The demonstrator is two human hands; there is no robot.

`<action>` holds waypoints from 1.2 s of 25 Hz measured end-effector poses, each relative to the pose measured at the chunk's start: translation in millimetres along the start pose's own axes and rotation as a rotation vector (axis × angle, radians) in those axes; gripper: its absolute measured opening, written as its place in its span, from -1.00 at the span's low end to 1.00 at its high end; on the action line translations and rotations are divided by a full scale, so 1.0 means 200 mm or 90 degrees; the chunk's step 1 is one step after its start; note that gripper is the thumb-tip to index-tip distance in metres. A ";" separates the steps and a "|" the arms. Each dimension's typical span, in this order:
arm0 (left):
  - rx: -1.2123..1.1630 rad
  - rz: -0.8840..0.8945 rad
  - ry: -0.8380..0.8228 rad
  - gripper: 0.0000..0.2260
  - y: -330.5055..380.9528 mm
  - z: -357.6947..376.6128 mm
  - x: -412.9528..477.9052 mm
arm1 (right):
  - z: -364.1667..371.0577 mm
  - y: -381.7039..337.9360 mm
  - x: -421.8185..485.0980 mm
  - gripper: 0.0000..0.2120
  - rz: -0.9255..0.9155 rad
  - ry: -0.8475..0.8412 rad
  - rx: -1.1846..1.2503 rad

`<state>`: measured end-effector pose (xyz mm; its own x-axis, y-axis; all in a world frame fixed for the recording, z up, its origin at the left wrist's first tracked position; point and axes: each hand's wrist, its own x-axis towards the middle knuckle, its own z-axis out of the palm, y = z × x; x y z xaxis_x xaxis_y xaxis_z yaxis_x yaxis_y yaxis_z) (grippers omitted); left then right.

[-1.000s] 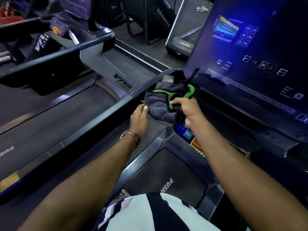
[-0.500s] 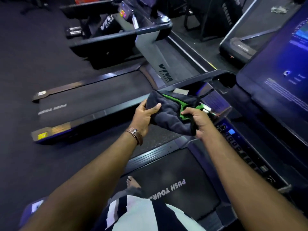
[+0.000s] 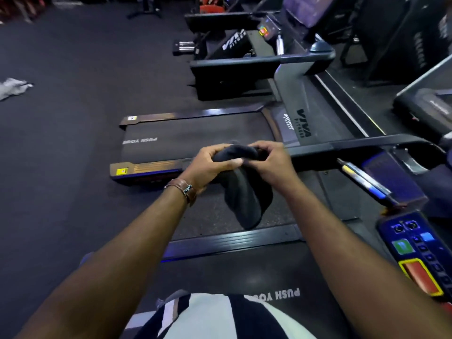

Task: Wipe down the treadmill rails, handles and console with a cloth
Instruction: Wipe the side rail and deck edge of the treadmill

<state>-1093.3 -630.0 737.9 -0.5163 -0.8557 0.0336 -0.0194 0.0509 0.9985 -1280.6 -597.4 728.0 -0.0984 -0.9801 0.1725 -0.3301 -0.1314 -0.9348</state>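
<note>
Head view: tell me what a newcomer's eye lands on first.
The left hand and right hand grip a dark cloth at the centre, its lower part hanging between the arms. On the console at lower right, a red button edged in yellow stands out. A pale rag lies on the floor at far left.
</note>
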 end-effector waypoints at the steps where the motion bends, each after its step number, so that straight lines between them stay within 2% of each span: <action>1: 0.000 -0.020 -0.008 -0.57 0.01 -0.10 -0.04 | 0.06 -0.03 0.04 -0.77 -0.010 0.012 0.009; 3: 0.072 -0.056 -0.019 -0.51 0.02 -0.29 -0.12 | 0.15 -0.10 0.12 -0.79 -0.026 0.022 0.023; 4: 0.174 -0.064 -0.015 -0.54 0.01 -0.38 -0.15 | 0.22 -0.15 0.16 -0.80 -0.029 0.018 0.030; 6: 0.471 -0.038 0.069 -0.64 -0.03 -0.58 -0.20 | 0.35 -0.22 0.26 -0.77 -0.026 0.038 -0.010; 7: 0.568 -0.025 0.104 -0.68 -0.04 -0.68 -0.21 | 0.42 -0.25 0.32 -0.76 -0.030 0.057 -0.040; 8: 0.585 -0.003 0.114 -0.70 -0.05 -0.78 -0.23 | 0.48 -0.28 0.37 -0.77 -0.036 0.073 -0.059; 10: 0.512 0.069 0.084 -0.68 -0.05 -0.91 -0.27 | 0.60 -0.32 0.46 -0.78 -0.052 0.092 -0.088; 11: 0.489 0.103 0.054 -0.59 -0.03 -0.95 -0.30 | 0.65 -0.34 0.49 -0.78 -0.062 0.102 -0.105; 12: 0.486 0.127 0.024 -0.51 -0.02 -0.99 -0.33 | 0.70 -0.36 0.52 -0.78 -0.071 0.107 -0.113; 14: 0.547 0.163 -0.029 -0.56 -0.05 -1.09 -0.33 | 0.79 -0.41 0.54 -0.78 -0.094 0.129 -0.135; 15: 0.574 0.140 -0.015 -0.62 -0.07 -1.14 -0.31 | 0.84 -0.45 0.52 -0.77 -0.110 0.147 -0.147; 16: 0.572 0.072 0.046 -0.66 -0.11 -1.18 -0.29 | 0.90 -0.48 0.49 -0.75 -0.131 0.165 -0.152; 17: 0.492 -0.028 0.144 -0.70 -0.14 -1.22 -0.26 | 0.96 -0.51 0.45 -0.73 -0.153 0.170 -0.158; 19: 0.075 -0.192 0.317 -0.81 -0.12 -1.26 -0.21 | 1.12 -0.50 0.31 -0.75 -0.222 0.111 -0.211; 20: -0.114 -0.213 0.348 -0.82 -0.11 -1.28 -0.19 | 1.20 -0.48 0.24 -0.75 -0.267 0.038 -0.244; 21: -0.204 -0.206 0.343 -0.80 -0.11 -1.31 -0.16 | 1.28 -0.46 0.18 -0.75 -0.306 -0.056 -0.275; 23: -0.197 -0.162 0.287 -0.76 -0.06 -1.36 -0.15 | 1.35 -0.42 0.16 -0.68 -0.345 -0.211 -0.310; 24: -0.146 -0.148 0.252 -0.73 -0.05 -1.39 -0.15 | 1.34 -0.41 0.21 -0.58 -0.349 -0.222 -0.299; 25: -0.055 -0.140 0.221 -0.71 -0.02 -1.41 -0.16 | 1.32 -0.40 0.29 -0.50 -0.344 -0.186 -0.282; 27: 0.144 -0.121 0.162 -0.81 0.01 -1.46 -0.17 | 1.24 -0.38 0.46 -0.27 -0.298 -0.108 -0.305; 28: 0.188 -0.128 0.123 -0.87 0.03 -1.48 -0.17 | 1.21 -0.38 0.54 -0.09 -0.254 -0.145 -0.329; 29: 0.196 -0.138 0.088 -0.86 0.05 -1.51 -0.16 | 1.19 -0.37 0.60 0.05 -0.198 -0.228 -0.330; 30: 0.191 -0.140 0.061 -0.83 0.06 -1.53 -0.15 | 1.18 -0.35 0.65 0.08 -0.148 -0.310 -0.308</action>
<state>-816.3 -762.0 762.7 -0.3900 -0.9064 -0.1622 -0.3780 -0.0030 0.9258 -1048.5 -751.7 741.6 0.4173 -0.9046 0.0872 -0.6811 -0.3748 -0.6290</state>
